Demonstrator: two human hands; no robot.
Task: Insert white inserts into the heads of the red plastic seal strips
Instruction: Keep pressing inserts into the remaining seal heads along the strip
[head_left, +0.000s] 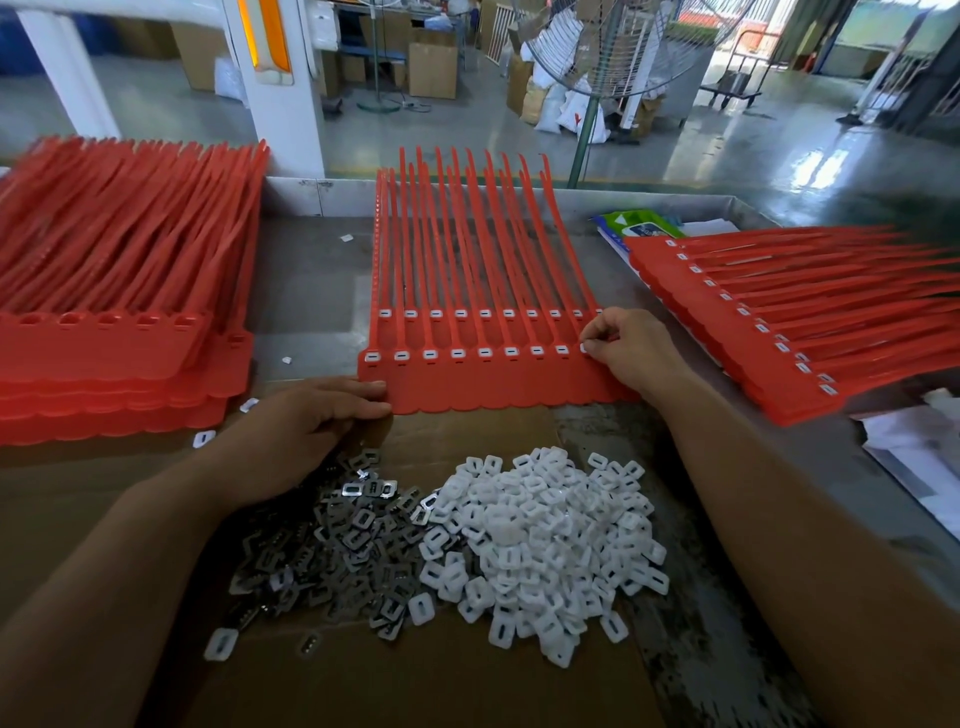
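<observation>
1. A red strip sheet (483, 379) lies mid-counter (311, 291), its tails pointing far; white pieces sit in the heads of both rows.
2. Right hand (628, 348) pinches an insert (583, 347) between curled fingertips at the rightmost head of the near row.
3. Left hand (306, 431) has fairly straight fingers touching the sheet's near-left corner and holds nothing.
4. An insert pile (540, 540) sits on cardboard (441, 675) near the person, just right of the grey metal clips (343, 545).
5. A left stack (119, 332) and a right stack (779, 322) of red strips flank the sheet.
</observation>
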